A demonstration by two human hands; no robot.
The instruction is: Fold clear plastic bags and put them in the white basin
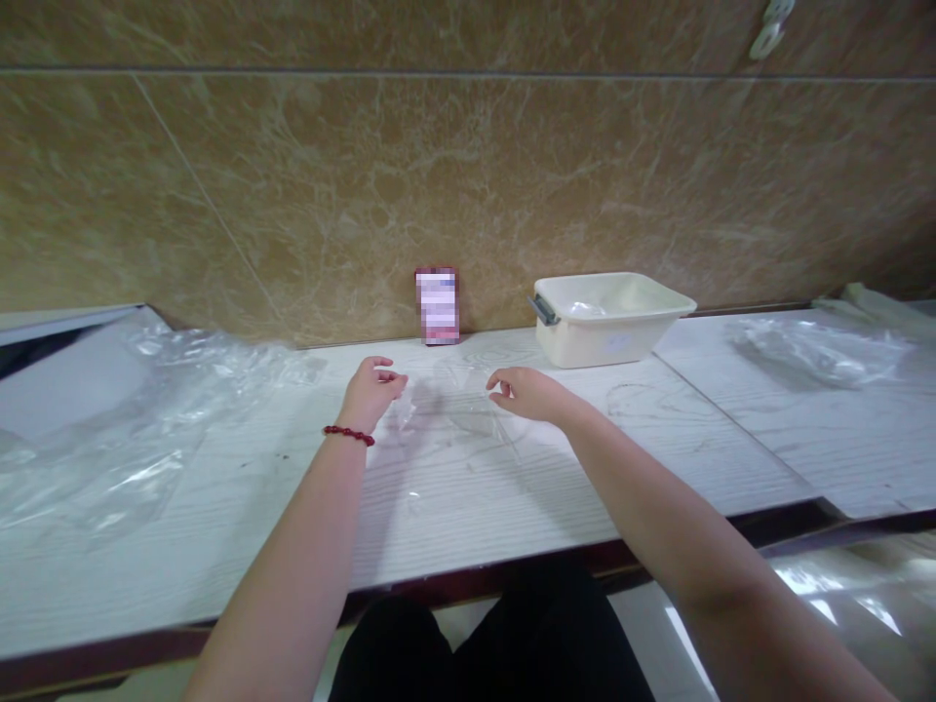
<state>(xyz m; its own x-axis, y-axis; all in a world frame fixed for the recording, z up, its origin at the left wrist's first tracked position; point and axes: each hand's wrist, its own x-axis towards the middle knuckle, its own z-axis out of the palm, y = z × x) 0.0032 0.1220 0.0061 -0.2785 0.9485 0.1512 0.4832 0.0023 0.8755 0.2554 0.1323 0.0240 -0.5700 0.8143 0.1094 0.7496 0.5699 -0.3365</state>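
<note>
My left hand (372,392), with a red beaded bracelet (349,433) at its wrist, is closed in a pinch, and a small crumpled bit of clear plastic shows just below its fingertips. Across from it, my right hand (532,393) has its fingers curled in at the edge of thin, see-through plastic film (472,414). The film spans part of the white tabletop between both hands, and its outline is faint. Whether the bit at the left fingers joins that film, I cannot tell.
A phone (440,308) leans upright against the brown tiled wall. Right of it stands a cream plastic bin (604,336) with a grey latch and clear plastic inside. Clear plastic sheeting (168,390) spreads at the left; more crumpled plastic (823,351) lies far right. The table's dark front edge (468,585) runs near my knees.
</note>
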